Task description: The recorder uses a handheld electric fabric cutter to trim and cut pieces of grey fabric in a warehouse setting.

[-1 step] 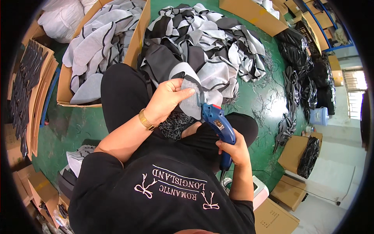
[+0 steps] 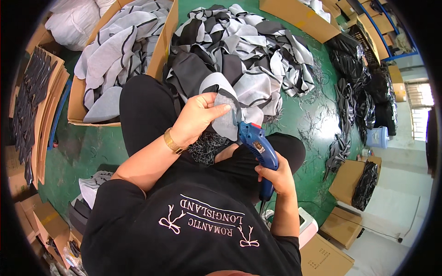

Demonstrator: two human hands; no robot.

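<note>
Between thumb and fingers, my left hand (image 2: 201,113) pinches a grey-white fabric piece (image 2: 224,120) with a dark edge. My right hand (image 2: 277,175) is wrapped round the handle of a blue electric fabric cutter (image 2: 258,146) with a red button on top. The cutter's head meets the right edge of the fabric piece; its blade is mostly hidden there. A cord runs down from the handle's lower end. Below the fabric, a bunch of thin dark trimmings (image 2: 205,149) lies between my legs.
A large heap of grey, white and black fabric pieces (image 2: 251,85) lies ahead on the green floor. An open cardboard box (image 2: 161,50) of similar pieces stands at left. Black plastic bags (image 2: 346,48) and a blue bucket (image 2: 377,137) line the right side. Trimmings litter the floor.
</note>
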